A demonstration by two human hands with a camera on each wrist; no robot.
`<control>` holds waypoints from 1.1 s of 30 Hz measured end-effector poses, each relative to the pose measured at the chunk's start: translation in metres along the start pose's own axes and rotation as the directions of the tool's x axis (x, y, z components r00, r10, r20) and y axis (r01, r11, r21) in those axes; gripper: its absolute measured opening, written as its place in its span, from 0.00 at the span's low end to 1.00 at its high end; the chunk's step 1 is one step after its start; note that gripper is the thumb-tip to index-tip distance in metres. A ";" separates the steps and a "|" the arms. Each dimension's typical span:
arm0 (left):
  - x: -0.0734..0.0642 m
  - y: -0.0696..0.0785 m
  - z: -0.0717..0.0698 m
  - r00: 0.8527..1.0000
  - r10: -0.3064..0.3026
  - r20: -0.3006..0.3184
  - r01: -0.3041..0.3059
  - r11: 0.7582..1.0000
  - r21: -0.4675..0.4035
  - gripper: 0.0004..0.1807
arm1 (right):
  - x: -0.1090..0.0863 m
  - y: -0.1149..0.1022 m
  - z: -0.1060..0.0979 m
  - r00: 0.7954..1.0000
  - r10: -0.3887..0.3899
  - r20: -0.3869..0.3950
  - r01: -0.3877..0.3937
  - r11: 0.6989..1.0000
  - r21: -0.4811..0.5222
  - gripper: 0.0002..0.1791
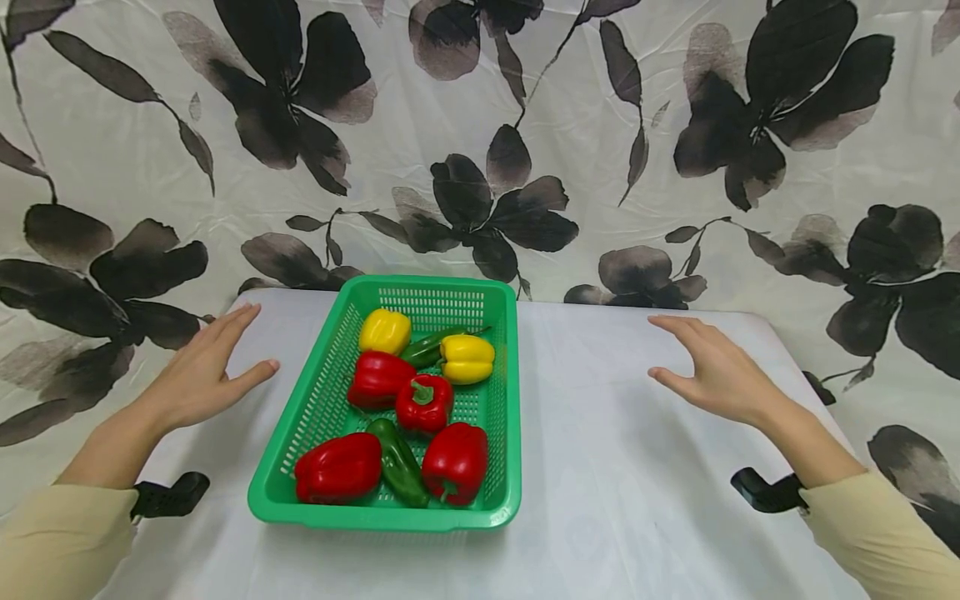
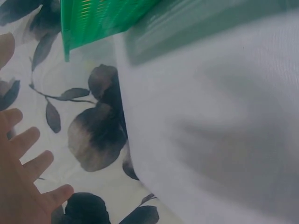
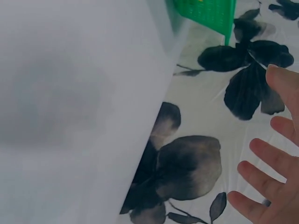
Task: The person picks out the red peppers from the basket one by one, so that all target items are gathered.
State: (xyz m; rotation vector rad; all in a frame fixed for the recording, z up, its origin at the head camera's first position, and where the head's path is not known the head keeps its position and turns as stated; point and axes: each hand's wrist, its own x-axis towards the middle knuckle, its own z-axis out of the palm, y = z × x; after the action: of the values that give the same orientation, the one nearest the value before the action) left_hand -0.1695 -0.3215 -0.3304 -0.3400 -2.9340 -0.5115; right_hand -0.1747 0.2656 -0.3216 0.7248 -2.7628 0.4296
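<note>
A green plastic basket [image 1: 512,400] stands on the white table, left of the middle. Inside lie several red bell peppers [image 1: 339,468], two yellow bell peppers [image 1: 467,359] and two long green peppers [image 1: 401,467]. My left hand [image 1: 202,367] hovers to the basket's left, fingers straight and thumb apart, holding nothing. Over the table's right side, well away from the basket, my right hand [image 1: 720,371] is held up with its fingers spread and nothing in them. Both wrist views show the spread fingers and a corner of the basket [image 2: 98,21].
A white cloth covers the table [image 1: 592,467], with its far edge just behind the basket. Beyond hangs a pale curtain [image 1: 600,150] printed with dark flowers. A black device [image 1: 172,495] is worn at the left wrist, another black device [image 1: 767,490] at the right.
</note>
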 end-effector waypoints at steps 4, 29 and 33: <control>0.000 -0.001 0.002 1.000 -0.008 0.007 0.008 1.000 -0.030 0.45 | 0.004 -0.005 0.001 1.000 -0.003 0.014 0.003 1.000 0.009 0.34; 0.000 0.001 0.008 0.995 -0.041 0.086 0.054 0.986 -0.157 0.45 | 0.042 -0.041 0.007 0.992 -0.100 0.083 0.094 0.993 0.074 0.35; 0.001 0.001 0.009 0.995 -0.035 0.097 0.054 0.979 -0.198 0.45 | 0.047 -0.047 0.009 0.989 -0.111 0.093 0.103 0.991 0.088 0.35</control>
State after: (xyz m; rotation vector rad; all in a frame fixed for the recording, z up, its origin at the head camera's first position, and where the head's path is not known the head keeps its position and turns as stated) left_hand -0.1711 -0.3170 -0.3380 -0.3299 -2.9917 -0.8236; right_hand -0.1925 0.2031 -0.3047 0.9333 -2.7938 0.5020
